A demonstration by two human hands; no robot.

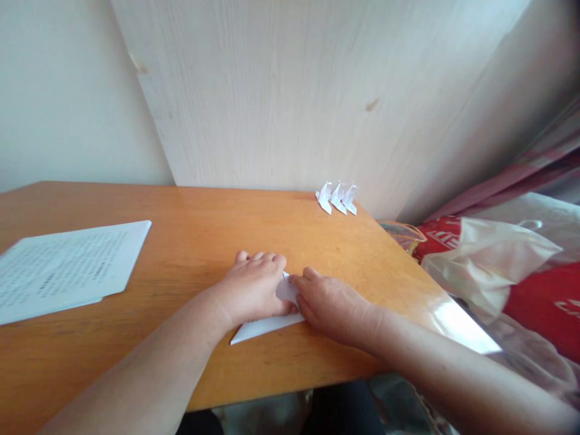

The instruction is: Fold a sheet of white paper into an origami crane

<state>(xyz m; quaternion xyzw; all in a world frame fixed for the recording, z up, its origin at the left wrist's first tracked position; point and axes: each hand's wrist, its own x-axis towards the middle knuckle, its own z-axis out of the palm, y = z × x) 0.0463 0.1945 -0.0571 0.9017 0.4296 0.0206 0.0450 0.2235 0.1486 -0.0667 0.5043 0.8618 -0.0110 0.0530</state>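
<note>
A folded white sheet of paper lies on the table near its front edge, partly covered by both hands. Over its upper left part rests my left hand, fingers curled beyond it and thumb pressing the paper down. My right hand is closed at the paper's right side, with thumb and fingertips pinching its edge. A pointed corner of the sheet sticks out below my left hand. How the folds run under the fingers is hidden.
Three small folded paper figures stand in a row at the table's far right corner. A stack of printed sheets lies on the left of the wooden table. Beyond the right edge are a pale plastic bag and red bags.
</note>
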